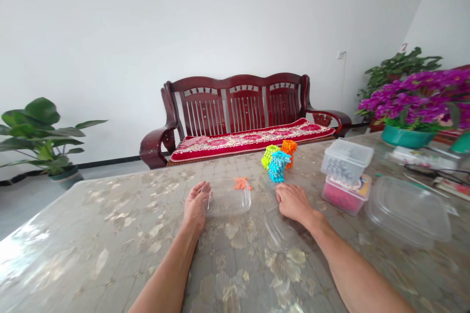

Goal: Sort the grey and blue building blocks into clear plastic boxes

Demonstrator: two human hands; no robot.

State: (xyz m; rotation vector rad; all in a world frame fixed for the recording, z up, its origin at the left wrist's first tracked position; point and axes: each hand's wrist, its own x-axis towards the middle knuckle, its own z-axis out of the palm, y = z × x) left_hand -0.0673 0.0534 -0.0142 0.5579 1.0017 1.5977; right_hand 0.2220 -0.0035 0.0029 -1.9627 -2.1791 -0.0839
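My left hand (196, 204) grips the left edge of a clear plastic tub (225, 203), its thumb on the near side. Orange pieces (242, 184) lie at the tub's far right; I cannot tell whether they are inside or behind it. My right hand (294, 201) is closed with curled fingers, low over the table. What it holds, if anything, is hard to make out; faint clear plastic edges (275, 232) show just below it. Beyond that hand stand a blue beaded figure (278, 166), a lime-green one (269, 154) and an orange one (290, 150), close together.
Right of my right hand, a clear box with grey pieces (343, 164) sits on a box with pink-red pieces (345, 195). Beside them lies a large clear lid or tub (409, 210). Glasses (436, 172) and a purple flower pot (407, 136) are farther right. A wooden bench (244, 107) stands beyond the table.
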